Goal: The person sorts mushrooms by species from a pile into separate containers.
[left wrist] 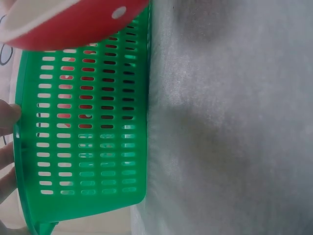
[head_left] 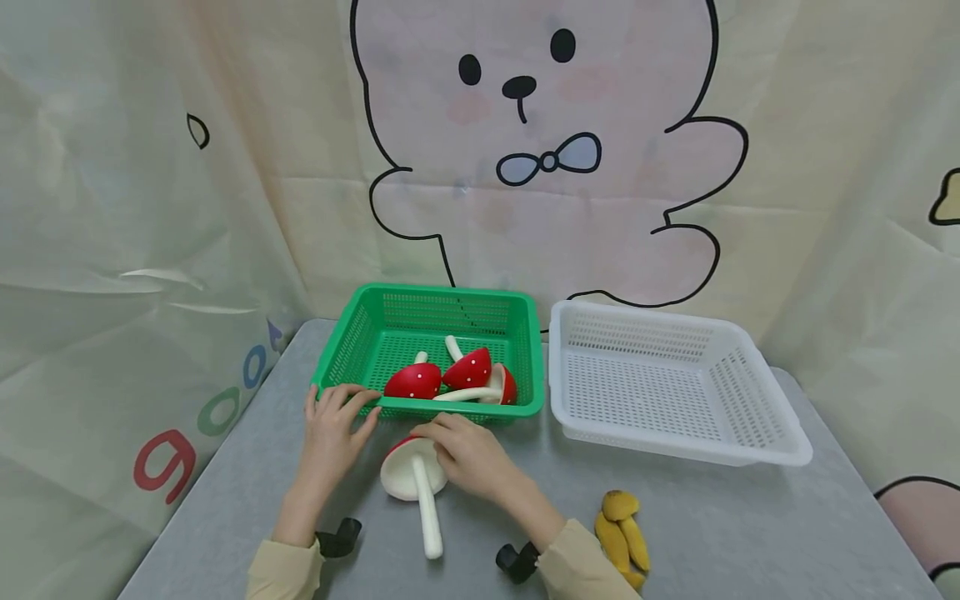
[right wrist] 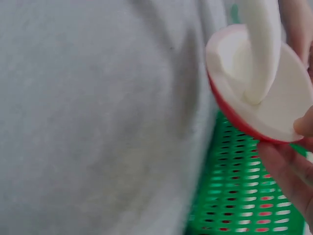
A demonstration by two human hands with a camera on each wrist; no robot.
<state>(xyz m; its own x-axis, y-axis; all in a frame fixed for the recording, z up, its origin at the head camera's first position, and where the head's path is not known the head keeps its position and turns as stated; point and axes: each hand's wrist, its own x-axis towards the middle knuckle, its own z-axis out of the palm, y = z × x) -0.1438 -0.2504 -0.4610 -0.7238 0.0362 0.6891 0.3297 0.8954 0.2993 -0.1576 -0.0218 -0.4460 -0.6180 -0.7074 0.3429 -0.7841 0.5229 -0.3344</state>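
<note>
A toy mushroom (head_left: 426, 508) with a red, white-dotted cap and a white stem hangs in front of the green basket (head_left: 529, 410), stem pointing toward me. My right hand (head_left: 472, 457) pinches the edge of its cap; in the right wrist view the thumb lies on the pale underside (right wrist: 283, 103) and fingers behind the red side. At the basket's front left corner, my left hand (head_left: 333, 429) grips the rim (left wrist: 19, 161), its thumb over the outer edge. Inside the basket lie several more toy mushrooms (head_left: 413, 381), red caps toward the front.
To the right of the green basket stands a white basket (head_left: 783, 450). A small bunch of yellow toy bananas (head_left: 617, 533) lies on the grey table (head_left: 712, 533), beside my right sleeve. A curtain (head_left: 322, 208) with a cartoon bear hangs behind and at the sides.
</note>
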